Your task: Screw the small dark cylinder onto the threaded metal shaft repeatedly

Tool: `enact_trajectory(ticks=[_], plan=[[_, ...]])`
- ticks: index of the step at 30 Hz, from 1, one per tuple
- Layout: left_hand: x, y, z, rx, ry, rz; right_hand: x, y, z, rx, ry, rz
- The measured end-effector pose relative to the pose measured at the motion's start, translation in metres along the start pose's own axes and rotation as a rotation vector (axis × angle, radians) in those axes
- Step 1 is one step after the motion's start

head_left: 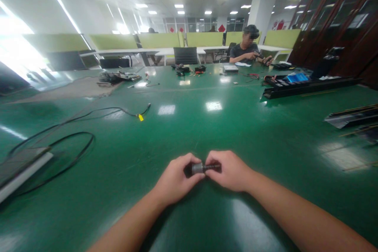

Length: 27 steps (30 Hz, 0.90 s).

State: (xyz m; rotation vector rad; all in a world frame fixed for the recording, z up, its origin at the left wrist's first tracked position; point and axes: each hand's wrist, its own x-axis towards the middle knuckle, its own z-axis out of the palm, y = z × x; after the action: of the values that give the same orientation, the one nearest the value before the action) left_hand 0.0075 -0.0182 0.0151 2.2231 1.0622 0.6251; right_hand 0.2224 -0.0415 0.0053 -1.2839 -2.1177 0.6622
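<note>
Low over the green table, my left hand (175, 178) is closed round a small grey metal cylinder (197, 168), gripping it between thumb and fingers. A thin dark shaft (208, 167) runs out of the cylinder's right end. My right hand (232, 171) pinches that shaft with thumb and bent fingers, close to the left hand's fingertips. The piece lies roughly level, pointing left to right. Its left end is partly hidden in my left palm, and its exact kind is too small to tell.
The glossy green table (177, 138) stretches ahead. To the left a black cable (88, 134) with a yellow tag (141, 117) curls beside a flat panel (23, 169). Long black trays (310, 88) lie at the right. Across the table sits a person (246, 47), hands on something dark.
</note>
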Motion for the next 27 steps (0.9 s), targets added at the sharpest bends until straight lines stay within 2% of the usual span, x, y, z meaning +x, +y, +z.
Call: enact_trajectory(ticks=[27], plan=[[0.0008,-0.0018,-0.0007,0.014,0.012,-0.025,0.0012,0.0015,-0.0005,-0.031,0.018,0.014]])
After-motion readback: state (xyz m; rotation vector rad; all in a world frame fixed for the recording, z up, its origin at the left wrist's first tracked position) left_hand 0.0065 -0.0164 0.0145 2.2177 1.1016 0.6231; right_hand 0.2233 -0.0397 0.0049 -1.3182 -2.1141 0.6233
